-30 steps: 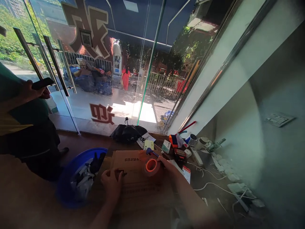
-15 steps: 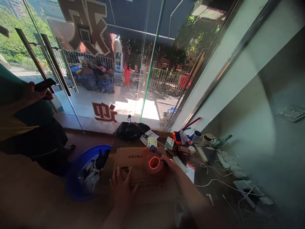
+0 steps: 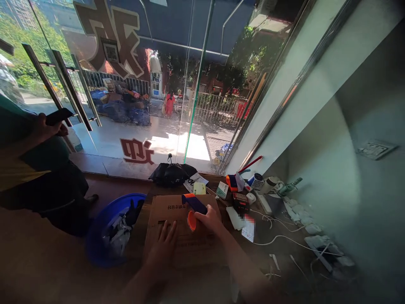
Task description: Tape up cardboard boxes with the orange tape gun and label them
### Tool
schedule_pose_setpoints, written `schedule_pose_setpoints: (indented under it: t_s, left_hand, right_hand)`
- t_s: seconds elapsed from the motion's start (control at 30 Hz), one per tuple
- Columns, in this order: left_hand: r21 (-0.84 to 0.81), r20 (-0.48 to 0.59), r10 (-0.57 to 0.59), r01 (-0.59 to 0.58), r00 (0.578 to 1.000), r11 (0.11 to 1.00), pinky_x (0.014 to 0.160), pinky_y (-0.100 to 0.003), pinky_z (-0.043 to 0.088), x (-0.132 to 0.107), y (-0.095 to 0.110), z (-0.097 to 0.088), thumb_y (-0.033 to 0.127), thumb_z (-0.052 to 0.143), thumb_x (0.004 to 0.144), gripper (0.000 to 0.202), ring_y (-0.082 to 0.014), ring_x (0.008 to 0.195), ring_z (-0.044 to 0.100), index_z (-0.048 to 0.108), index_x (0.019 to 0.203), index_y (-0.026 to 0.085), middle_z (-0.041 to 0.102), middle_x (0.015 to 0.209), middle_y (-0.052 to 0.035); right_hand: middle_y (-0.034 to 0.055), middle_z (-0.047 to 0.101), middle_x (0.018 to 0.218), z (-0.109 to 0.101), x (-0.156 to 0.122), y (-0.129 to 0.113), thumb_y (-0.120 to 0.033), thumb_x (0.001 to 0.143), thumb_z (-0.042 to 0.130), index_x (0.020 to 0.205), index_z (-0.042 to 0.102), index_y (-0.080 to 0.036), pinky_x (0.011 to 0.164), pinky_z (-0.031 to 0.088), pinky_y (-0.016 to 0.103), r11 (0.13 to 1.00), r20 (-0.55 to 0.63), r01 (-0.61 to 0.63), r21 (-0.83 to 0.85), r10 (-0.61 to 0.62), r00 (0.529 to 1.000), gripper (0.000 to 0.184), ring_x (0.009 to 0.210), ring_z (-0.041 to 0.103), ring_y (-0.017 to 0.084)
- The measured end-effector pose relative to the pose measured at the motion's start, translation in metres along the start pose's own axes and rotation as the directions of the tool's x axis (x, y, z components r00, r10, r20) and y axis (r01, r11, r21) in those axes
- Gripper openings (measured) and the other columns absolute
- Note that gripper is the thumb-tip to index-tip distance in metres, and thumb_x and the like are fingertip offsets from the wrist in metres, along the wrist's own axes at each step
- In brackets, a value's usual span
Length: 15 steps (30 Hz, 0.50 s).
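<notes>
A brown cardboard box (image 3: 190, 249) with dark printing lies on the dark table in front of me. My left hand (image 3: 163, 242) rests flat on the left part of its top, fingers stretched out. In my right hand (image 3: 209, 218) is a tape dispenser (image 3: 195, 204), blue with an orange part at its far end and an orange hub facing left. The fingers are wrapped round its handle, above the right side of the box. Whether the dispenser touches the cardboard I cannot tell.
A blue tub (image 3: 95, 240) of plastic bags stands at the left, near a standing person (image 3: 34, 156) holding a phone. Behind the box lies a black umbrella (image 3: 172, 174). Small boxes, papers and white cables (image 3: 284, 238) clutter the table's right side, below the wall.
The tape dispenser has turned, its roll now seen nearly edge-on and its blue body across the box. My right hand has shifted slightly left; my left hand still lies on the box.
</notes>
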<state>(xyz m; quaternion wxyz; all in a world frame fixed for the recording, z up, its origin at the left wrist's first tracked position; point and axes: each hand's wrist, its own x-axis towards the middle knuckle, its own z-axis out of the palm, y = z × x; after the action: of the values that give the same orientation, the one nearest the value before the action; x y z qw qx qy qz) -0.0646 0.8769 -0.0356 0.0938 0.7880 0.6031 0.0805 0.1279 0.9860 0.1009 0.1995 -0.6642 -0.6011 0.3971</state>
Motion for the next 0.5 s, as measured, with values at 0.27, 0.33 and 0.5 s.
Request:
schedule_pose_setpoints:
  t_s: [0.27,0.33,0.5]
  left_hand:
    - [0.173,0.027,-0.102,0.095,0.994,0.98,0.114,-0.062,0.018,0.019,0.003,0.011,0.018,0.048,0.08,0.066,-0.0393,0.143,0.02,0.037,0.145,0.018,0.03,0.153,-0.0125]
    - [0.158,-0.003,-0.103,0.102,0.995,0.982,0.114,-0.062,0.018,0.019,0.002,0.011,0.021,0.051,0.079,0.065,-0.0402,0.142,0.021,0.04,0.143,0.019,0.033,0.152,-0.0132]
    - [0.087,-0.049,-0.04,0.045,0.998,0.995,0.113,-0.064,0.016,0.016,-0.005,0.009,0.055,0.066,0.066,0.087,-0.0447,0.142,0.02,0.044,0.142,0.019,0.033,0.152,-0.0164]
  right_hand:
    - [0.0128,0.068,0.103,0.025,-0.08,-0.022,-0.036,0.069,0.061,0.119,0.049,-0.017,0.076,0.047,0.037,0.996,-0.059,0.069,-0.049,-0.072,0.996,0.055,0.093,0.064,0.03]
    - [0.0116,0.068,0.107,0.018,-0.114,-0.002,-0.038,0.068,0.06,0.127,0.047,-0.019,0.08,0.048,0.038,0.997,-0.044,0.071,-0.014,-0.072,0.996,0.063,0.097,0.064,0.03]
    - [0.0036,0.068,0.114,0.02,-0.19,0.09,-0.046,0.069,0.065,0.132,0.049,-0.039,0.084,0.053,0.041,0.996,-0.056,0.083,0.043,-0.081,0.995,0.066,0.105,0.063,0.03]
